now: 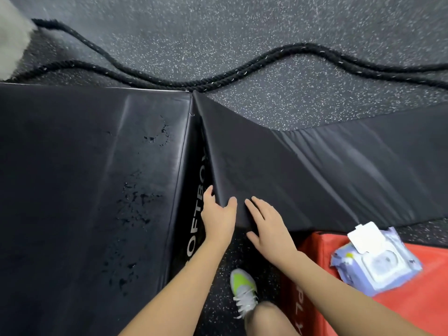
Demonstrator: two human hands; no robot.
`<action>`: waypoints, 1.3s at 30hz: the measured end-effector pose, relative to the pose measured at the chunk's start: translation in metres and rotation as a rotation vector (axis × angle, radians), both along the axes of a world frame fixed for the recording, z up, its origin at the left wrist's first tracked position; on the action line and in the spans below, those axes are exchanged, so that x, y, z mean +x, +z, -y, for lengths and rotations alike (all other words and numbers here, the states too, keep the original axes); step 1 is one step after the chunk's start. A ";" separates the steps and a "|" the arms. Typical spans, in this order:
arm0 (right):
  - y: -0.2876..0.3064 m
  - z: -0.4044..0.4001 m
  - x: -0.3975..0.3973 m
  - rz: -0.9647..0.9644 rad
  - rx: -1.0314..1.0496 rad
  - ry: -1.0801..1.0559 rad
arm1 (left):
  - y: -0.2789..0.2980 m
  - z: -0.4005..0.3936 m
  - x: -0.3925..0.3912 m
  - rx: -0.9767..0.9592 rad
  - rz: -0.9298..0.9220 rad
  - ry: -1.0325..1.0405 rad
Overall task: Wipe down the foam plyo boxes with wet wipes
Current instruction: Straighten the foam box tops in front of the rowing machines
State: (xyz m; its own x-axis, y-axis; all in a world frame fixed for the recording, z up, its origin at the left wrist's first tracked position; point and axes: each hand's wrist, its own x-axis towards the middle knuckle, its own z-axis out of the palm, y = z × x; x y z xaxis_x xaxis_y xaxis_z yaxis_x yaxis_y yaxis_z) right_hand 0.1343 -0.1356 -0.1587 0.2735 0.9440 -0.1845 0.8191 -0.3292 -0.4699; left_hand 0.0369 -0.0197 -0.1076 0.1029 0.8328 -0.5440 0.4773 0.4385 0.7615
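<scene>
Head view showed the left hand [219, 218] curled over the near corner of the right black plyo box [303, 170], thumb on top, while the right hand [268, 226] lay flat beside it, fingers straight. The left black plyo box [80, 180], touching it, glistened with wet streaks. Wipes pack [377, 263] sat open on the red box [412, 309].

Gym, speckled rubber floor [242, 25], battle ropes [266, 61]
</scene>
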 end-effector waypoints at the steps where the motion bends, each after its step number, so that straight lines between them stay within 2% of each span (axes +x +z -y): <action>1: -0.004 0.000 -0.001 0.003 0.022 0.010 | -0.006 -0.002 0.000 -0.040 0.012 0.003; 4: -0.014 0.000 -0.003 -0.004 0.078 -0.002 | -0.014 -0.006 0.004 -0.054 0.034 -0.066; 7: -0.015 0.002 0.007 -0.022 0.196 -0.053 | -0.012 -0.010 0.016 0.037 0.046 -0.129; 10: -0.020 0.010 0.025 0.021 0.326 -0.015 | 0.000 -0.006 0.023 0.126 0.102 -0.165; 13: -0.027 0.018 0.044 0.099 0.403 0.004 | 0.014 0.002 0.021 0.210 0.187 -0.172; 18: -0.019 0.046 0.067 0.136 0.419 -0.102 | 0.068 0.028 0.024 0.307 0.234 -0.133; 23: 0.027 0.054 0.088 0.154 0.441 -0.096 | 0.146 0.042 0.041 0.434 0.191 -0.088; 27: 0.081 0.046 0.086 0.159 0.616 -0.083 | 0.213 0.055 0.050 0.535 0.233 0.048; 30: 0.127 0.042 0.079 0.077 0.826 -0.092 | 0.244 0.079 0.050 0.597 0.566 0.206; 32: 0.153 0.038 0.072 0.032 0.931 -0.094 | 0.246 0.102 0.061 0.571 0.722 0.205; 35: 0.181 0.033 0.058 0.000 1.023 -0.095 | 0.239 0.119 0.080 0.514 0.661 0.166; 39: 0.188 0.038 0.053 -0.028 1.064 -0.025 | 0.245 0.118 0.079 0.589 0.521 0.290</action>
State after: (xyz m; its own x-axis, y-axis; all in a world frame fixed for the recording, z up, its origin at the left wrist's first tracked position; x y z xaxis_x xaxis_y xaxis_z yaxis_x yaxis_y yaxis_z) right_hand 0.1874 -0.1738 0.0297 0.3038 0.6173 0.7257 0.8023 0.2450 -0.5443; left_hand 0.1158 -0.1374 0.1370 -0.0416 0.9981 0.0464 -0.0691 -0.0492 0.9964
